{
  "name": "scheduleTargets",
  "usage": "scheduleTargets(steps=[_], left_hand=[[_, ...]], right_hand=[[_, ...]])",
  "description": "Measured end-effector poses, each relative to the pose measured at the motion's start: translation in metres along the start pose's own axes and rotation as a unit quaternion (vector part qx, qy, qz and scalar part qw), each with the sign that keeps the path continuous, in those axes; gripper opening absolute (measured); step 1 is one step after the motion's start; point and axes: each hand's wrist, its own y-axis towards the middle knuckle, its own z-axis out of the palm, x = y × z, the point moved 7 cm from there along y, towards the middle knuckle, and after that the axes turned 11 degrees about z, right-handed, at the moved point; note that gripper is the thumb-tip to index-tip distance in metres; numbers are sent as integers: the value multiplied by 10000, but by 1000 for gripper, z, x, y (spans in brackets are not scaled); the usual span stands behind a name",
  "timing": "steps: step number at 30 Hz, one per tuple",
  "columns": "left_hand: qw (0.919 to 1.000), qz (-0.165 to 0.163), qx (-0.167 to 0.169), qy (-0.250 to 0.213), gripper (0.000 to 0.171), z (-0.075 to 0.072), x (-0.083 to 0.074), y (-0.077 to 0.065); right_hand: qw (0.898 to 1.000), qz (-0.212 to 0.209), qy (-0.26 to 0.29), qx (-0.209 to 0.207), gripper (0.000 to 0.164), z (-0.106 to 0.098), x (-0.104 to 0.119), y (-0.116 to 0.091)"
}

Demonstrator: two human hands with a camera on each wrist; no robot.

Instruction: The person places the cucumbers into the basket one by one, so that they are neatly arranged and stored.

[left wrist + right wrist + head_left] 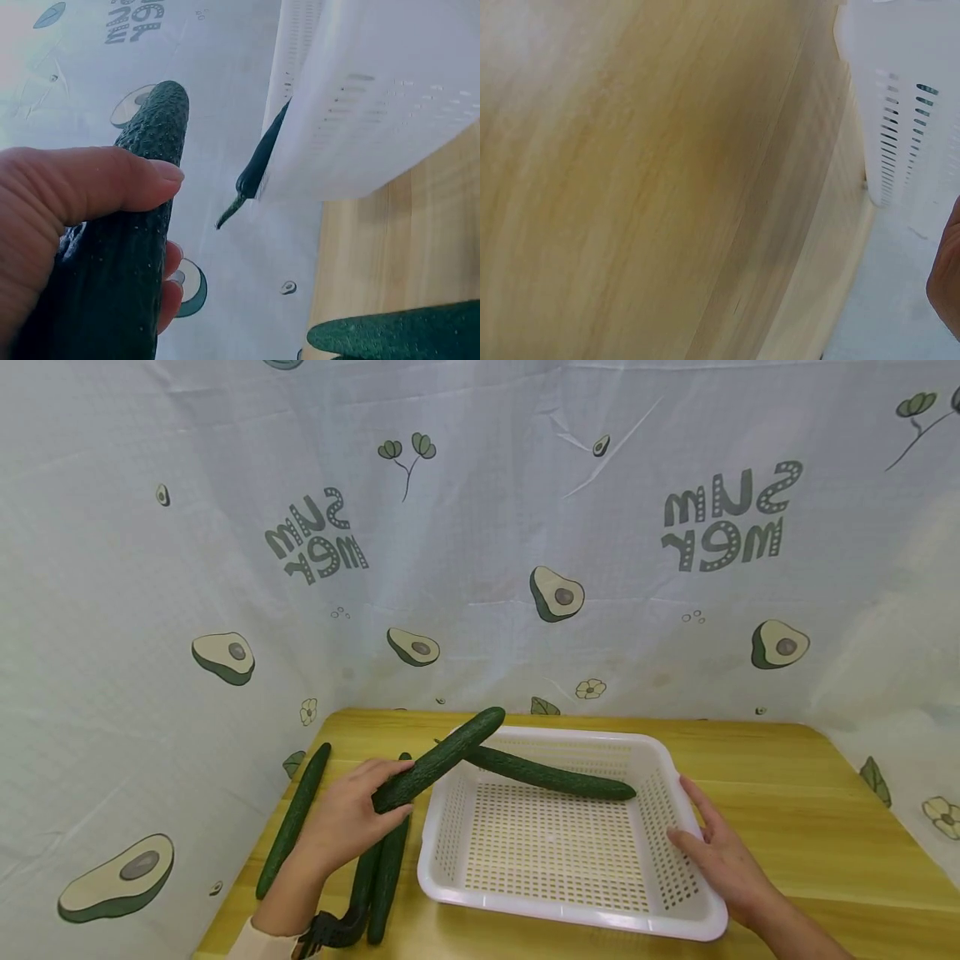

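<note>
Wood-grain table [757, 802] before printed cloth [480, 527]: slender cucumber [296, 821] along its left edge; left hand [348, 818] gripping bumpy cucumber [442, 760] near far left corner of white perforated basket [570, 912]; curved cucumber [551, 776] within, stem protruding; right rim pinched by right hand [718, 857]

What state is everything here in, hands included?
Held cucumber: raised, tilted.
Left hand: gripping it.
White plastic basket: open-topped, partly filled.
Basket cucumber: mostly inside, stem end past the rim.
Right hand: gripping the basket's side.
Leftmost cucumber: lying on the table.
Paired cucumbers: side by side, partly hidden.
Backdrop cloth: hanging, wrinkled.
</note>
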Motion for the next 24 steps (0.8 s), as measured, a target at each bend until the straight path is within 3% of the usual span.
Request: scheduleTargets(steps=[19,24], left_hand=[[9935,724,832,-270,52,27,-33,44],[9905,718,1090,-439,52,34,-40,55]], right_hand=[[10000,-20,72,48,85,0,0,0],[9999,-6,99,60,86,0,0,0]])
